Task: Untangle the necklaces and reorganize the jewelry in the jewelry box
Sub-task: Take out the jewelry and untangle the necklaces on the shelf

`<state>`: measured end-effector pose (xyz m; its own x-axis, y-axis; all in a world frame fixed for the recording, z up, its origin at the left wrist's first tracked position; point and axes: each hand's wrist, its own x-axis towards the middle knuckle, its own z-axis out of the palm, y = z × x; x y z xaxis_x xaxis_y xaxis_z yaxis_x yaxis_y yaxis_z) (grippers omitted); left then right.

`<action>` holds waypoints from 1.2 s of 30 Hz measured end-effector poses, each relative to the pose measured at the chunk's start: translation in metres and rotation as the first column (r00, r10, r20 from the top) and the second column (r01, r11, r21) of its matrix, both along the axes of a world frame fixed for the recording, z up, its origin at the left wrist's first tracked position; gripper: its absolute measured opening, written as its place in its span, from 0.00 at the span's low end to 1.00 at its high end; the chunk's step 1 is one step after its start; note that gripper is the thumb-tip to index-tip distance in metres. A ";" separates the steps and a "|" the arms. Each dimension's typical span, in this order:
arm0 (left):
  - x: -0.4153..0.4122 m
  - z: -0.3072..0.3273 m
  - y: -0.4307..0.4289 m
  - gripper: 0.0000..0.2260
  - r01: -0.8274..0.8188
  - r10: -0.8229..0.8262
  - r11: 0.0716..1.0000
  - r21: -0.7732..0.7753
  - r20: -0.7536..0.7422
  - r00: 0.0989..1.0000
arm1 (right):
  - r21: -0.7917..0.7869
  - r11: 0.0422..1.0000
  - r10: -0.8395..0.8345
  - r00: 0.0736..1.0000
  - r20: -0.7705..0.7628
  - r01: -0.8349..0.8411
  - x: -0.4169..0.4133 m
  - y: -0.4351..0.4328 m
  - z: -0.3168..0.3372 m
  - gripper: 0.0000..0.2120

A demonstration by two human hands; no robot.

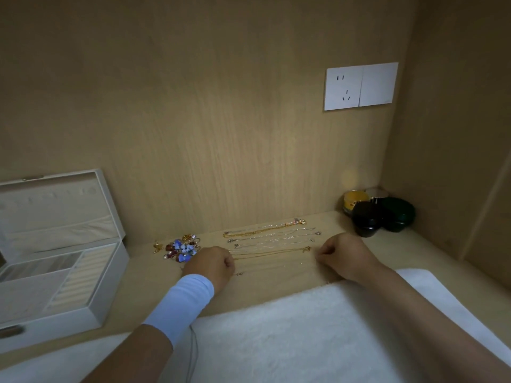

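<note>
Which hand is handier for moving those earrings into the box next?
Probably the left hand: it lies beside the earrings, and the box stands on that side. The right hand is farther off. Both pinch a necklace.

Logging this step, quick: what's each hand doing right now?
Left hand: pinches one end of the thin chain.
Right hand: pinches its other end.

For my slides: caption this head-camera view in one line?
Left hand and right hand hold a thin chain stretched beside laid-out necklaces; open jewelry box at left.
</note>
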<state>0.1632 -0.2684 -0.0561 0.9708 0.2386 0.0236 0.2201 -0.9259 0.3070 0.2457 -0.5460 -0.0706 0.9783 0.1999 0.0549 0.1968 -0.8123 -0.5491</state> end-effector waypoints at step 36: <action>-0.141 0.003 0.059 0.08 0.454 -0.428 0.888 -0.074 0.229 0.874 | -0.118 0.848 0.514 0.856 -0.060 -0.517 -0.156 0.139 0.041 0.13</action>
<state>0.0224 -0.2092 -0.0530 0.9529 -0.2000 0.2279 -0.2811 -0.8642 0.4173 0.0893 -0.4074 -0.0299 0.7332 0.6794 -0.0277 0.5940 -0.6598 -0.4602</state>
